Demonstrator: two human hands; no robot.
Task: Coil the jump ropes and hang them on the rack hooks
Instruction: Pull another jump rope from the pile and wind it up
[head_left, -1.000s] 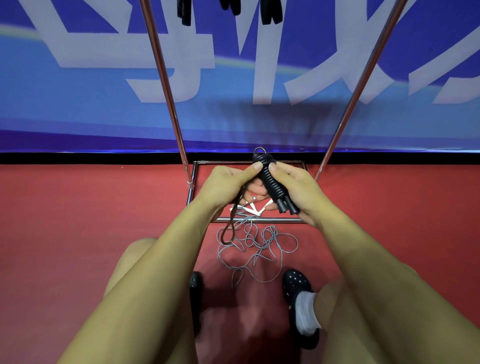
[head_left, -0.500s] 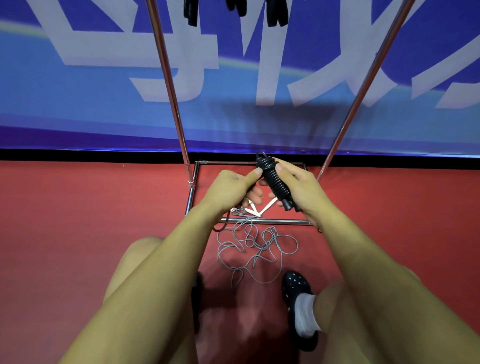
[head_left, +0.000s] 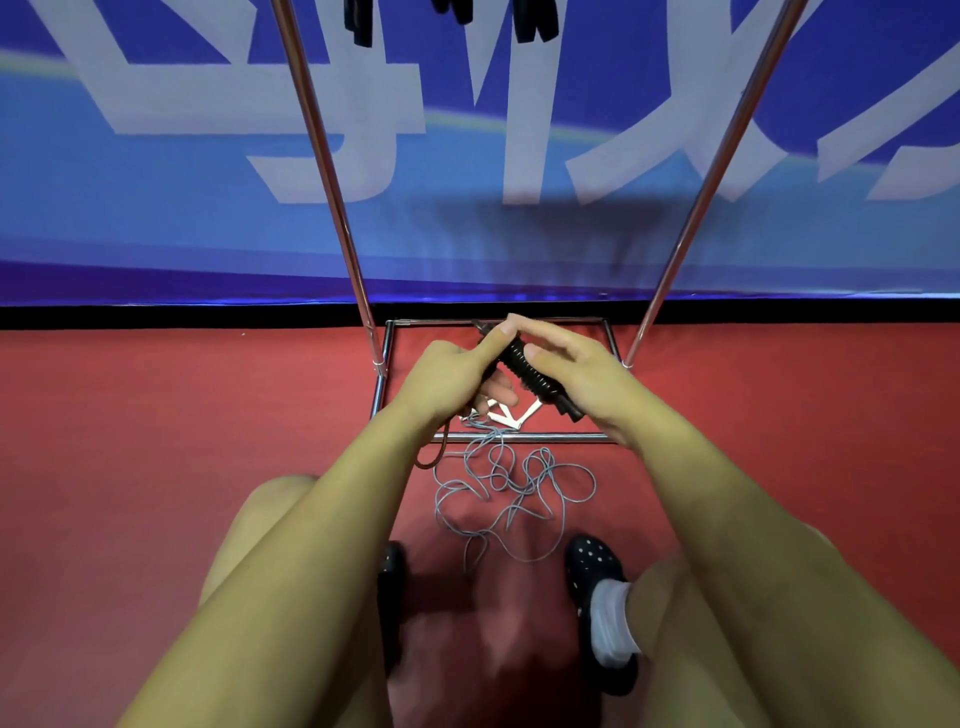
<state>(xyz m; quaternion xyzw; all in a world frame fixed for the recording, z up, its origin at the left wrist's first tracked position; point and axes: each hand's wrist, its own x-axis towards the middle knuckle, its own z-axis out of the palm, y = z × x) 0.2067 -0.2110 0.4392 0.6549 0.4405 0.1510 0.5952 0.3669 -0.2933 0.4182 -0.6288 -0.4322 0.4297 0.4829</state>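
1. Black jump rope handles, wrapped in rope, held tilted between both hands, above the rack base frame.
2. Left hand curled round the upper end of the bundle, thumb pressed near its top; a dark cord loop hangs below this hand.
3. Right hand cupped along the bundle's right side, fingers nearly straight against it; grip on the far side hidden.
4. Loose grey jump rope tangled on red floor just below the hands, white handles partly hidden under them.
5. Rack poles rise either side of the hands; black items hang at top, cut off by the frame edge.
6. Blue banner behind, large white characters cropped, not readable.
7. Black shoes below the tangle; left one mostly hidden by the forearm.
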